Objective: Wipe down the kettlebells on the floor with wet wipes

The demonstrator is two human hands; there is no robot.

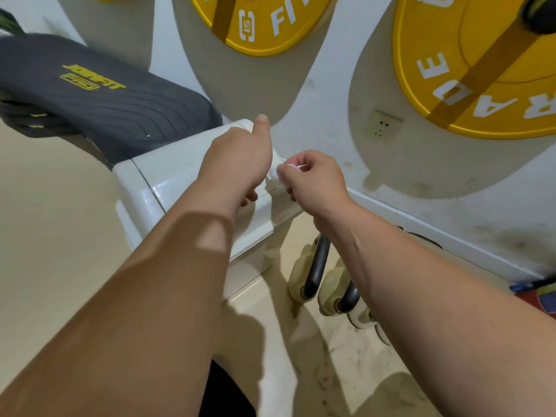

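Two beige kettlebells with black handles, one (311, 266) and another (338, 296), stand on the floor by the wall, partly hidden under my right forearm. Above them, over the right end of a white cabinet top (168, 176), my right hand (313, 182) pinches a white wet wipe (290, 167) between thumb and fingers. My left hand (240, 159) is just to its left, fingers curled and thumb pointing up, closed on a white wipe pack (271, 179). Only the pack's crumpled edge shows between the hands.
A dark grey padded bench (99, 97) with yellow lettering lies behind the cabinet at the left. Yellow weight plates (261, 28) (481, 79) hang against the white wall, with a socket (383, 127) between them. The beige floor tiles (316, 371) are scuffed and dirty. Coloured items (538, 293) sit at the right edge.
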